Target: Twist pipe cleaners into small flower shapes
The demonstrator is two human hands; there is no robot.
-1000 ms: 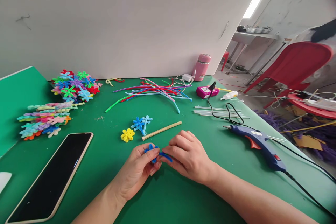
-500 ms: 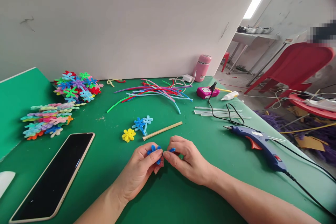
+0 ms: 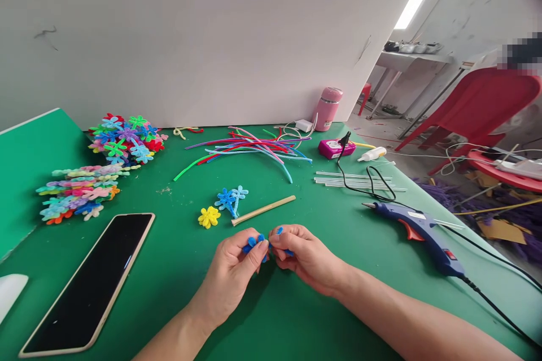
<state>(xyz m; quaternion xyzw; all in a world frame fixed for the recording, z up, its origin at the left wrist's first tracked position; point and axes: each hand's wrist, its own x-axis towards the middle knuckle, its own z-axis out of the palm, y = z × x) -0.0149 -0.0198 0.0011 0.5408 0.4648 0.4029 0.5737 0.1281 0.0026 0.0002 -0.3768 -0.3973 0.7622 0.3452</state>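
A blue pipe cleaner flower point(image 3: 252, 242) is pinched between the thumb and fingers of my left hand point(image 3: 235, 268). My right hand point(image 3: 302, 254) grips a blue pipe cleaner end point(image 3: 280, 230) close beside it, and the fingertips of both hands almost meet. The fingers cover much of the blue piece, so its full shape is hidden. Just beyond my hands lie a yellow pipe cleaner flower point(image 3: 209, 217), a pair of blue pipe cleaner flowers point(image 3: 226, 198) and a thin wooden stick point(image 3: 265, 210).
Loose coloured pipe cleaners point(image 3: 249, 149) lie at the back. Finished flowers point(image 3: 127, 138) are heaped at left, near a phone point(image 3: 91, 282). On the right are a hot glue gun point(image 3: 417, 225), glue sticks point(image 3: 355, 180), a pink box point(image 3: 336, 148), a glue bottle point(image 3: 372, 153) and a pink flask point(image 3: 328, 108).
My right hand has turned, and its blue end now points up above the fingers. The left hand has shifted slightly right, still pinching the flower.
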